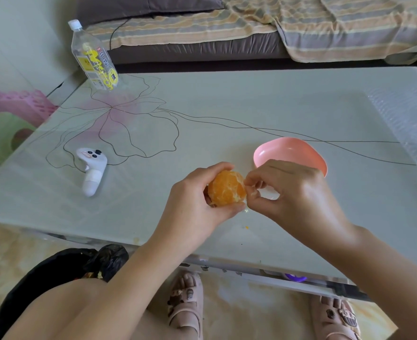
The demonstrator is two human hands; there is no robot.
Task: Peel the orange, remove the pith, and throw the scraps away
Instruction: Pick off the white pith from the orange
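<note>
While the left hand (pixel 197 192) is cupping the peeled orange (pixel 226 188) steady, the right hand (pixel 293 192) is pinching pith (pixel 251 192) off its right side.

One orange (pixel 227 188), one bowl (pixel 291 143), one bottle (pixel 93 58).

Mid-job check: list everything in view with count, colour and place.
table: 1, pale glass with flower drawing, centre
orange: 1, orange, peeled, centre foreground
pith: 1 bit, whitish, at the orange's right side
bowl: 1, pink, on the table, right of centre
controller: 1, white, on the table, left
bottle: 1, clear with yellow label, table's far left corner
bin bag: 1, black, floor, lower left
sofa: 1, dark, striped cover, behind the table
sandals: 2, pink, floor, bottom edge
left hand: 1, grips the orange
right hand: 1, pinches the pith
</note>
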